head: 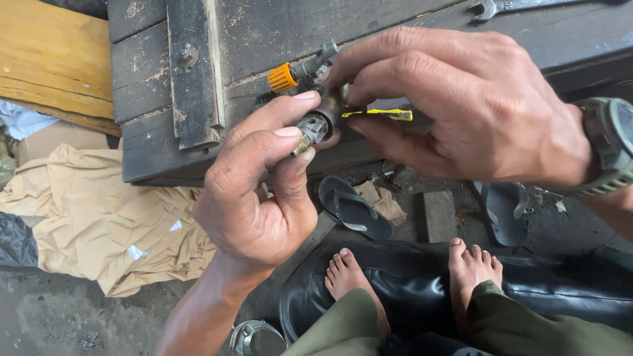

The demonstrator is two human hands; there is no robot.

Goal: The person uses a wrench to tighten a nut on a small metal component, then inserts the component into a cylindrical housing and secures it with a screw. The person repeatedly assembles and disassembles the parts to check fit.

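Here, grimy metal fitting [315,125], brass-tipped, pinched between left hand [254,198] and right hand [461,105]

Dark wooden bench [277,33] close behind hands.

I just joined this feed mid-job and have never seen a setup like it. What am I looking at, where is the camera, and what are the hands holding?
There is no machine here: one camera worn on a person's head looks down at their own bare hands. The left hand pinches a small metal fitting by its brass end. The right hand, with a wrist watch, grips the same part together with a yellow-and-black tool. An orange-knobbed part sits just behind. Beyond is a dark wooden bench with a wrench. Below are bare feet and sandals.
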